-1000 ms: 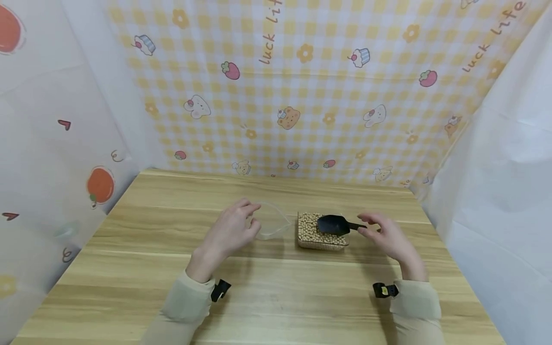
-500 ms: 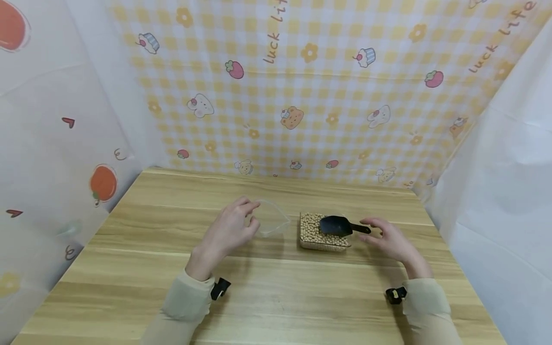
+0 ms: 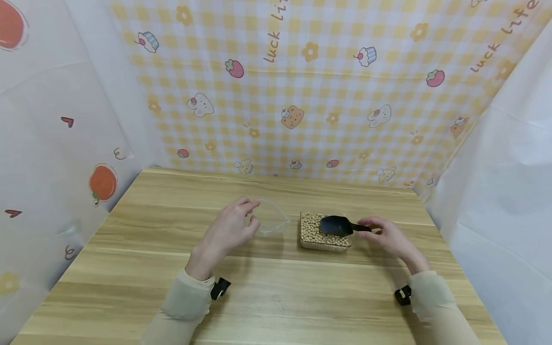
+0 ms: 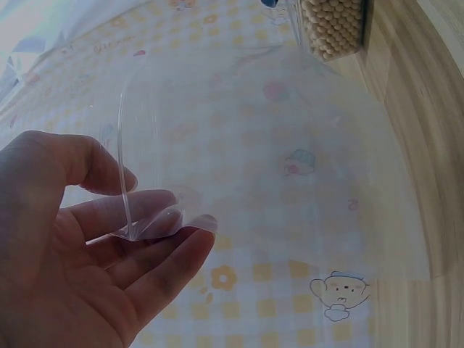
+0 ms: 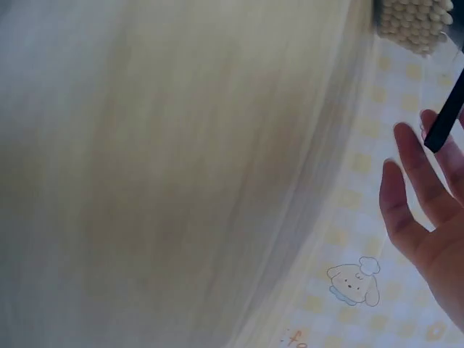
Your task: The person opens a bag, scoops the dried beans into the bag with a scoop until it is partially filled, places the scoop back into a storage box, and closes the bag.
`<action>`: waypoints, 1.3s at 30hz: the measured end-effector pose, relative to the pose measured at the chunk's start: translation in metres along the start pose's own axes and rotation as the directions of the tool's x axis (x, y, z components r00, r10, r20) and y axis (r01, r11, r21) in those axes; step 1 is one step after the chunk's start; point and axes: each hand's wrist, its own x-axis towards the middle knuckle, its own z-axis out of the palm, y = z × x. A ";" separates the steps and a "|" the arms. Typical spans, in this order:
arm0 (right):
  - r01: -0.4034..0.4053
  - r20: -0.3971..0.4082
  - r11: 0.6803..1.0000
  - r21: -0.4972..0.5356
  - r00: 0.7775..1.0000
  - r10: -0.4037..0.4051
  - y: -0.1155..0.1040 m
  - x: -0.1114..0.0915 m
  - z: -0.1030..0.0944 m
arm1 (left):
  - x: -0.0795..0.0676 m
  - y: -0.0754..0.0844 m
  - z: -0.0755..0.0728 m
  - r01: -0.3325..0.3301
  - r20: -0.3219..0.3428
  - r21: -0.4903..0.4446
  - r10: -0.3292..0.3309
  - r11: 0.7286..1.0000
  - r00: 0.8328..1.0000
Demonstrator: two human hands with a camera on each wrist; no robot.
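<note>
Left of the clear tub (image 3: 323, 247) of soybeans (image 3: 310, 231), your left hand (image 3: 227, 227) arches, fingers curled around the edge of a transparent plastic bag (image 3: 274, 221), thumb apart; the bag stands just left of the tub. Right of the tub, your right hand (image 3: 394, 238) is loosely spread, thumb and index finger straddling the handle (image 3: 361, 227) of the black scoop (image 3: 336, 225) lying on the soybeans; whether they touch it I cannot tell. The head view barely shows the bag's film, and the right wrist view cuts off your thumb and most of the scoop.
</note>
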 end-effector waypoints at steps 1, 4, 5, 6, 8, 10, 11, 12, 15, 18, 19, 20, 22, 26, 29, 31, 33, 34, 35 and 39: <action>-0.001 0.004 1.000 0.000 1.000 0.001 0.000 0.000 0.000 | 0.000 0.000 0.000 0.002 0.001 0.000 -0.002 1.000 1.000; 0.017 0.006 1.000 -0.006 1.000 -0.017 0.001 0.001 0.000 | 0.000 0.001 -0.001 0.006 0.002 0.002 -0.006 1.000 1.000; 0.024 0.007 1.000 -0.009 1.000 -0.024 0.001 0.002 0.000 | 0.000 0.001 -0.001 0.007 0.003 0.003 -0.007 1.000 1.000; 0.031 0.006 0.999 -0.009 0.999 -0.031 0.002 0.002 0.001 | 0.000 0.001 -0.001 0.007 0.003 0.004 -0.007 1.000 1.000; 0.041 0.003 0.999 -0.009 0.999 -0.041 0.004 0.003 0.002 | 0.000 0.001 -0.001 0.008 0.003 0.008 -0.008 1.000 1.000; 0.054 0.001 0.998 -0.010 0.999 -0.054 0.004 0.004 0.003 | 0.000 0.000 0.000 0.007 0.002 0.011 -0.007 1.000 1.000; 0.060 0.000 0.998 -0.011 0.998 -0.060 0.004 0.004 0.004 | 0.000 0.000 0.000 0.008 0.002 0.011 -0.008 1.000 1.000; 0.066 -0.002 0.998 -0.011 0.998 -0.066 0.004 0.004 0.004 | 0.000 0.000 0.000 0.008 0.000 0.012 -0.008 1.000 1.000; 0.068 -0.007 0.998 -0.002 0.998 -0.068 0.000 0.004 0.004 | -0.001 -0.001 0.000 0.014 0.000 0.008 -0.014 1.000 1.000; 0.056 -0.021 0.998 -0.007 0.998 -0.056 -0.004 0.003 0.001 | -0.001 -0.002 0.000 0.017 0.002 0.005 -0.017 1.000 1.000; 0.053 -0.024 0.999 -0.007 0.998 -0.053 -0.006 0.002 0.000 | -0.001 -0.002 0.000 0.017 0.002 0.006 -0.017 1.000 1.000; 0.049 -0.033 0.999 -0.004 0.998 -0.050 -0.008 0.002 -0.002 | 0.000 -0.003 0.000 0.015 0.003 0.009 -0.015 1.000 1.000; 0.052 -0.049 0.999 -0.003 0.997 -0.052 -0.012 0.000 -0.006 | 0.000 -0.003 0.000 0.011 0.003 0.012 -0.011 1.000 1.000; 0.073 -0.083 0.997 -0.020 0.994 -0.075 -0.021 -0.003 -0.016 | 0.001 -0.004 0.000 0.010 0.004 0.014 -0.010 1.000 1.000; 0.095 -0.091 0.993 -0.074 0.991 -0.102 -0.028 -0.002 -0.023 | 0.000 -0.004 0.000 0.015 0.005 0.008 -0.015 1.000 1.000; 0.101 -0.082 0.989 -0.106 0.991 -0.110 -0.033 -0.002 -0.028 | 0.000 -0.004 0.000 0.016 0.004 0.007 -0.017 1.000 1.000; 0.107 -0.066 0.986 -0.131 0.991 -0.116 -0.039 -0.001 -0.033 | -0.001 -0.004 -0.001 0.017 0.003 0.008 -0.017 1.000 1.000; 0.105 -0.058 0.984 -0.144 0.992 -0.114 -0.042 -0.001 -0.035 | -0.001 -0.004 -0.001 0.017 0.002 0.009 -0.017 1.000 1.000; 0.103 -0.049 0.983 -0.155 0.993 -0.112 -0.045 -0.001 -0.038 | -0.001 -0.004 -0.001 0.019 0.003 0.010 -0.019 1.000 1.000; 0.108 -0.027 0.975 -0.193 0.993 -0.116 -0.056 -0.003 -0.047 | -0.001 -0.003 0.000 0.026 0.009 0.013 -0.026 1.000 1.000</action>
